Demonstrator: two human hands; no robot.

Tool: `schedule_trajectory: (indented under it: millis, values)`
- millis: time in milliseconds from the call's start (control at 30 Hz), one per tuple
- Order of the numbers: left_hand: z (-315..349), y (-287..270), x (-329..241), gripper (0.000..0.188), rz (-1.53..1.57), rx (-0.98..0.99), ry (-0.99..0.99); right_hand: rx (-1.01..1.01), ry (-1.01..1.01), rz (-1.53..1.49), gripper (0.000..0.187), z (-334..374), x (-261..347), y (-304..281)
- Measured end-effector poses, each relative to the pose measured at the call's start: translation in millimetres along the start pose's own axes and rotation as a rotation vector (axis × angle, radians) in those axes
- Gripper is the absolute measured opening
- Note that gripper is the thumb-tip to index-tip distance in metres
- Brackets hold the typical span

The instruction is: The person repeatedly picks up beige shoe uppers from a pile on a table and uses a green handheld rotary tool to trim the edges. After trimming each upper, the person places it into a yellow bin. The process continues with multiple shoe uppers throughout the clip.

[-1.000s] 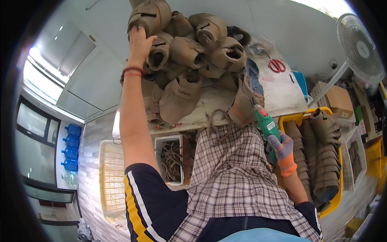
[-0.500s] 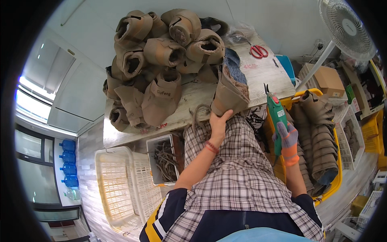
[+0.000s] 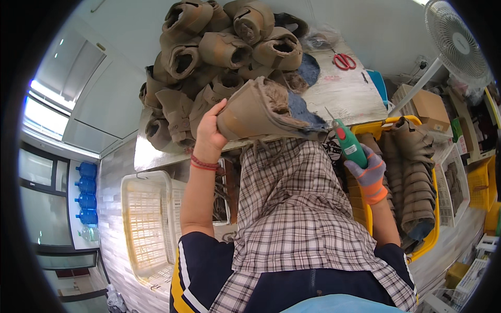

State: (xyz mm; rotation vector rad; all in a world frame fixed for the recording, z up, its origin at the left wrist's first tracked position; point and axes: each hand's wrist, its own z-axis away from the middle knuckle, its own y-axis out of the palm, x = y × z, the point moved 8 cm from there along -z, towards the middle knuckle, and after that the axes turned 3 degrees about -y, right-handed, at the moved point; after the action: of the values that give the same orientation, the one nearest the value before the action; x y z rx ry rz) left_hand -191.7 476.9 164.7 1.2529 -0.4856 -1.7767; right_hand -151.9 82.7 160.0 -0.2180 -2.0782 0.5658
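Observation:
My left hand [image 3: 211,128] is closed on a tan shoe upper [image 3: 253,115], gripping its left end. The upper lies sideways in the air over the table's front edge, with brown fleece and a blue lining showing at its open right side. In my right hand [image 3: 371,175], which wears a grey and orange glove, is a green pair of electric scissors [image 3: 350,147]. Their thin blades point up and left, close to the upper's blue end; I cannot tell if they touch it. Behind, several similar tan uppers [image 3: 222,49] are heaped on the table [image 3: 347,99].
Red-handled scissors [image 3: 344,61] lie at the table's back right. A yellow crate [image 3: 437,208] of stacked uppers stands at my right, beside a white fan [image 3: 459,41]. At my left are a white basket [image 3: 148,219] and a scrap bin, partly hidden by my arm.
My left hand has moved left and up, swinging the upper from upright to sideways with its blue end toward the right. The electric scissors have tilted left and shifted slightly down.

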Motion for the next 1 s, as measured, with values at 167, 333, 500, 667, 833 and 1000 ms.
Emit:
schedule_trajectory:
  millis: [167, 333, 500, 667, 833, 1000]
  values:
    - [20.7, -29.9, -13.0, 0.031, 0.103, -0.097, -0.009, 0.033, -0.204, 0.140, 0.057, -3.2, 36.7, 12.0]
    - [27.5, -48.7, -19.0, 0.031, 0.118, -0.115, -0.002, 0.043, -0.380, 0.322, 0.061, -3.7, 53.6, 19.0]
    - [29.7, -47.7, -15.9, 0.031, 0.111, -0.113, -0.027, 0.021, -0.505, 0.385, 0.066, -0.5, 58.1, 23.9]
    - [26.0, -52.1, -10.6, 0.032, 0.136, -0.090, -0.054, 0.010, -0.568, 0.345, 0.066, -0.3, 65.0, 27.6]
    - [28.3, -48.4, -4.6, 0.032, 0.074, -0.138, -0.009, 0.034, -0.516, 0.301, 0.066, -0.2, 64.8, 30.3]
    - [43.0, -31.9, 1.0, 0.033, 0.046, -0.155, 0.063, 0.058, -0.474, 0.262, 0.065, -5.5, 72.6, 30.9]
